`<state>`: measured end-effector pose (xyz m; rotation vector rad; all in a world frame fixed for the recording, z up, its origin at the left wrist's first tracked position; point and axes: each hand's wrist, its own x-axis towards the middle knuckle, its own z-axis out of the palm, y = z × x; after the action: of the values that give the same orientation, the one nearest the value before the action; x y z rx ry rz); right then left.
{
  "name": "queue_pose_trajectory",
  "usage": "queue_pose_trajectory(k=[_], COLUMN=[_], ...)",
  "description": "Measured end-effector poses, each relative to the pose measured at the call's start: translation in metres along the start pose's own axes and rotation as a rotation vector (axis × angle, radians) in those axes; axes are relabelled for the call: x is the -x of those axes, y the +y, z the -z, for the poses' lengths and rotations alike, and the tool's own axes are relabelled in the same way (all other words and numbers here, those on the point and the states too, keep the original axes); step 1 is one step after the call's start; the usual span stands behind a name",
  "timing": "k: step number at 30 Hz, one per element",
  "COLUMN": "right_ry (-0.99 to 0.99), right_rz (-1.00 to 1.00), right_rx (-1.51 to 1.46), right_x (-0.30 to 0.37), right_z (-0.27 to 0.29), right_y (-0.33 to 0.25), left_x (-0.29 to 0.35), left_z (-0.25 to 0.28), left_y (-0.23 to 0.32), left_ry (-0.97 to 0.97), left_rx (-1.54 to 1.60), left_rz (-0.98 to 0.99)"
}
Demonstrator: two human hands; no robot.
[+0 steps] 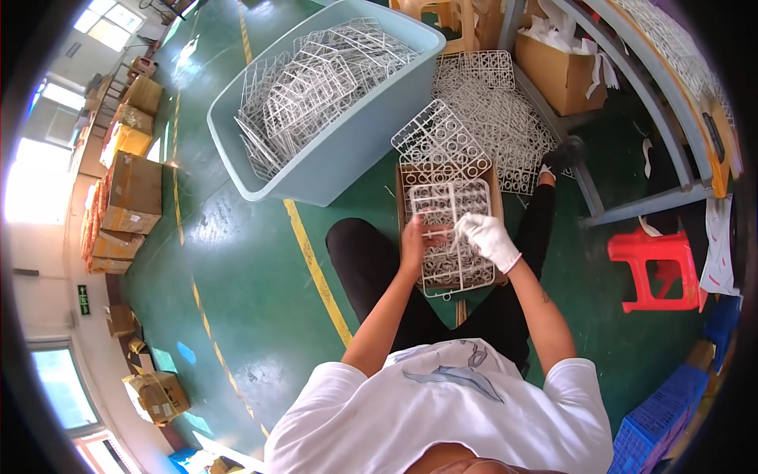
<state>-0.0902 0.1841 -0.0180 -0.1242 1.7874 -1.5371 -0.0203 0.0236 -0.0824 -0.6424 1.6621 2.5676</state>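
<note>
A white plastic lattice frame (454, 193) lies over an open cardboard box (497, 188) between my knees. Small white rings (454, 265) show through the frame and fill the box. My bare left hand (417, 241) grips the frame's left side, its fingers reaching under the bars. My right hand (488, 239), in a white glove, is closed near the frame's middle bar. What sits in its fingertips is too small to make out. Another lattice frame (442, 138), with rings still attached, leans at the box's far edge.
A large pale-blue tub (347, 150) heaped with bare frames (324, 79) stands ahead on the left. Ringed frames (497, 110) are piled beyond the box. A metal-legged table (647, 205) and a red stool (655, 268) are at right. Cartons (130, 193) line the left wall.
</note>
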Motion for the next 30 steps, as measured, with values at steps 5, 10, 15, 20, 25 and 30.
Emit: queue_pose_trajectory(k=[5,10,15,20,25,30], right_ry=[0.355,0.195,0.377,0.537,0.870,0.659], right_rz=[0.109,0.102,0.062,0.075,0.395,0.077], right_rx=[-0.272,0.975,0.853,0.730,1.115,1.048], right_x=[-0.020,-0.009,-0.031,-0.084,-0.163,-0.191], right_z=[0.031,0.035,0.044,0.053,0.071,0.064], right_y=[0.035,0.057,0.052,0.028,0.037,0.009], left_x=[-0.009,-0.004,-0.003,-0.001,-0.003,-0.006], left_z=[0.022,0.030,0.027,0.037,0.026,0.034], left_y=[0.005,0.042,0.062,0.057,0.052,0.047], left_ry=[0.346,0.267,0.156,0.072,-0.044,-0.028], left_rx=[0.200,0.125,-0.024,0.088,0.146,0.122], left_rz=[-0.146,-0.214,-0.156,-0.057,0.047,0.109])
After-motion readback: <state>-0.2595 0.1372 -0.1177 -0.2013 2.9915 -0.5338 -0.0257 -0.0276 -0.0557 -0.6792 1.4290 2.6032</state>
